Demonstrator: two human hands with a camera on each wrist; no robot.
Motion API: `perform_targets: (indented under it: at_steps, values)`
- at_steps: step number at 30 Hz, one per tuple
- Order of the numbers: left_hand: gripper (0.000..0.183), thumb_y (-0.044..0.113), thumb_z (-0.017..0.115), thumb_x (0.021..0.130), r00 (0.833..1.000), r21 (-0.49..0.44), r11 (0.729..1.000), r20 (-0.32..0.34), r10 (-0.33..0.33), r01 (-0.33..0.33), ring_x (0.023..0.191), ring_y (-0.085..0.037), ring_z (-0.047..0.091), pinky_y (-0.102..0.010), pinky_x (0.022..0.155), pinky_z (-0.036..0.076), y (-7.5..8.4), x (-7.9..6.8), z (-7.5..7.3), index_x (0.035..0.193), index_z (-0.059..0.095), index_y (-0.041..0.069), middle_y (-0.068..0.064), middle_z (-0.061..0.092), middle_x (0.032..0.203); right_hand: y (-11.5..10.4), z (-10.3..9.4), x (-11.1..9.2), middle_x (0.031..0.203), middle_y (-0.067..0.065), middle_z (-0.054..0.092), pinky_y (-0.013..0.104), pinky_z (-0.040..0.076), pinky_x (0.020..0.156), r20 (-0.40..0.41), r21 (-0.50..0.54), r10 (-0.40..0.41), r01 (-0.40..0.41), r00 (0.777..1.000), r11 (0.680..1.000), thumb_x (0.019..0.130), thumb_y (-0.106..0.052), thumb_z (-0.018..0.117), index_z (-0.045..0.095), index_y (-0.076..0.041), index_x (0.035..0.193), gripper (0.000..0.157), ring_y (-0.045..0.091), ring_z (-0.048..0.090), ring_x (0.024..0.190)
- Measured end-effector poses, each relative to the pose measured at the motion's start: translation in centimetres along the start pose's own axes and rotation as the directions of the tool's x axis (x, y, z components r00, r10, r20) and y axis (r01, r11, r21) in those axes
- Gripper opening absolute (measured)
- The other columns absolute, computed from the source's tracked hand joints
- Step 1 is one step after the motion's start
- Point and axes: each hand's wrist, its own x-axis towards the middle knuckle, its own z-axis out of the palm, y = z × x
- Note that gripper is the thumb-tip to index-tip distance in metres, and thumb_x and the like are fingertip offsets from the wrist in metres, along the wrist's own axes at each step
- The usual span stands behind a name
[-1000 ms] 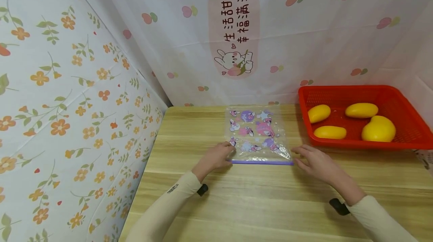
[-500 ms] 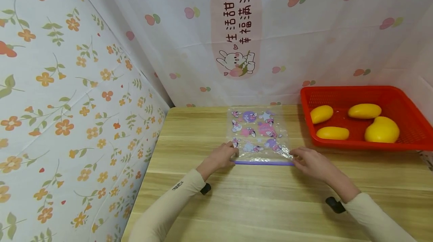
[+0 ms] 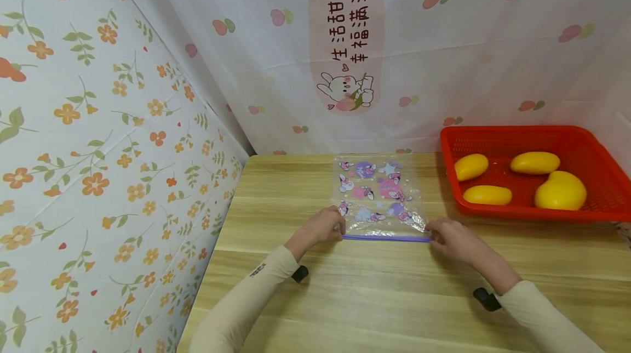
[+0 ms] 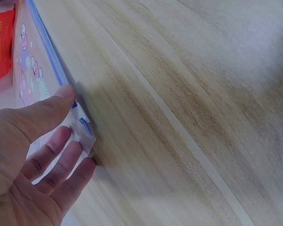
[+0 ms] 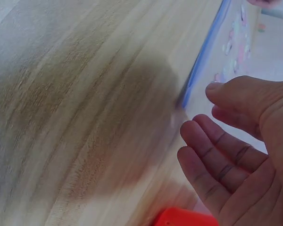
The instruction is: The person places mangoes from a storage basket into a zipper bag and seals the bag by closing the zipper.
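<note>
A clear zip bag (image 3: 374, 194) printed with pink and purple cartoon figures lies flat on the wooden table, its purple zip strip (image 3: 386, 238) facing the person. My left hand (image 3: 322, 227) holds the bag's near left corner; in the left wrist view the thumb (image 4: 63, 92) presses on the strip's end, and the other fingers curl behind it. At the near right corner is my right hand (image 3: 458, 240), its thumb (image 5: 221, 89) and index finger bent together at the bag's edge. The right wrist view only partly shows that contact. Its other fingers are loosely bent.
A red plastic basket (image 3: 522, 211) stands at the back right, with several yellow mangoes (image 3: 560, 191) inside. Behind the wooden table (image 3: 374, 298) hangs a printed curtain (image 3: 246, 29); a flowered one (image 3: 113, 177) closes off the left side.
My right hand has closed in on the bag's near right corner, its fingers bending more. My left fingers have curled further at the left corner. The bag stays in nearly the same place.
</note>
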Motion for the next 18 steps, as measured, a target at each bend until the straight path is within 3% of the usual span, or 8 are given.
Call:
perform_targets:
  at_steps: [8, 18]
  values:
    - [0.005, 0.015, 0.084, 0.086, 1.0, -0.042, 0.999, -0.016, -0.007, 0.006, 0.096, -0.013, 0.056, -0.022, 0.081, 0.049, -0.27, -0.06, 0.21, 0.084, 0.079, 0.016, 0.006, 0.064, 0.092, 0.66, 0.64, 0.12, 0.092, 0.006, 0.067, 0.046, 0.058, 0.077, 0.08, 0.066, 0.057, -0.063, 0.995, 0.996, 0.083, 0.002, 0.079, 0.069, 0.003, 0.109, 0.028, 0.021, 0.06, 0.08]
    - [0.005, 0.013, 0.081, 0.088, 0.998, -0.089, 0.996, -0.063, -0.009, 0.003, 0.095, -0.013, 0.057, -0.024, 0.081, 0.049, -0.54, -0.54, 0.46, 0.084, 0.079, 0.015, 0.008, 0.067, 0.088, 0.64, 0.97, 0.16, 0.092, 0.005, 0.065, 0.045, 0.058, 0.077, 0.071, 0.038, 0.06, -0.063, 0.996, 0.997, 0.083, 0.001, 0.08, 0.07, 0.002, 0.108, 0.027, 0.02, 0.059, 0.079]
